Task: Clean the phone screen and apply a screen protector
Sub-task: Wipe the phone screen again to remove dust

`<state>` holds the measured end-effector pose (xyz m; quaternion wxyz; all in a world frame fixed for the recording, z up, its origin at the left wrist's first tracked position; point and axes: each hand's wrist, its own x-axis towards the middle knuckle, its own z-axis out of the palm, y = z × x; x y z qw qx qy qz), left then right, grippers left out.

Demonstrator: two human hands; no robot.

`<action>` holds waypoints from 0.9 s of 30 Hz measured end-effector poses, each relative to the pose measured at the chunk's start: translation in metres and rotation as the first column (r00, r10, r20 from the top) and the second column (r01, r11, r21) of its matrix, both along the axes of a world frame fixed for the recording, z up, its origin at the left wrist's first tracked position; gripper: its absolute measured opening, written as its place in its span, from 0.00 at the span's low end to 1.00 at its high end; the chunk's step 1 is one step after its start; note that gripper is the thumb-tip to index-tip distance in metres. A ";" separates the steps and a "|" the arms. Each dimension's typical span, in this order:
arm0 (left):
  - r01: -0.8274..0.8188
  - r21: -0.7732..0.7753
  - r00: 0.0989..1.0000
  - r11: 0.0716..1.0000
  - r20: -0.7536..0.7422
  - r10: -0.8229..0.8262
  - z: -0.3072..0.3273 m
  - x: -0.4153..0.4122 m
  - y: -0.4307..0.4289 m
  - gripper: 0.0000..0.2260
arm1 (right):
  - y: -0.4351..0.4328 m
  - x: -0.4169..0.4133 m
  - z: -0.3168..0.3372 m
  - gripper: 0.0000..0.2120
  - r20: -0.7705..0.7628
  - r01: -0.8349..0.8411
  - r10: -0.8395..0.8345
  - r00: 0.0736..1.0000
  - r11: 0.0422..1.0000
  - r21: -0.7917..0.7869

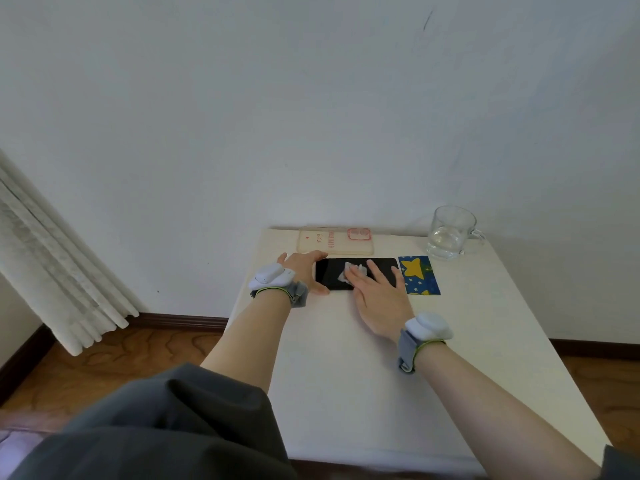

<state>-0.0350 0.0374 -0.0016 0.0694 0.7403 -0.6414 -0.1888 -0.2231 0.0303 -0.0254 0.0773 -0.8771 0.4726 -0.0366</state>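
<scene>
A black phone (330, 271) lies flat, screen up, near the far side of the white table (381, 393). My left hand (304, 270) grips the phone's left end between thumb and fingers. My right hand (377, 296) lies flat over the screen's middle and right part, its fingertips pressing a small crumpled white wipe (348, 273) onto the glass. A blue packet with yellow stars (419, 276) rests just right of the phone. Behind the phone, by the wall, lies a clear phone case (334, 241) with red print.
A clear glass mug (450, 233) holding some water stands at the table's far right corner. The table abuts a white wall. A white curtain (52, 271) hangs at the left over a wooden floor.
</scene>
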 end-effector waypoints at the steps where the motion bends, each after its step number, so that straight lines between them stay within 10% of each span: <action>1: 0.004 0.005 1.000 1.000 0.010 -0.004 0.001 0.000 0.000 0.36 | 0.001 0.002 -0.001 0.23 0.001 0.015 -0.015 1.000 1.000 0.002; 27: 0.007 0.083 0.996 0.996 0.093 -0.015 0.008 -0.004 -0.005 0.34 | 0.002 -0.030 -0.003 0.23 -0.030 0.061 -0.063 0.998 0.996 -0.061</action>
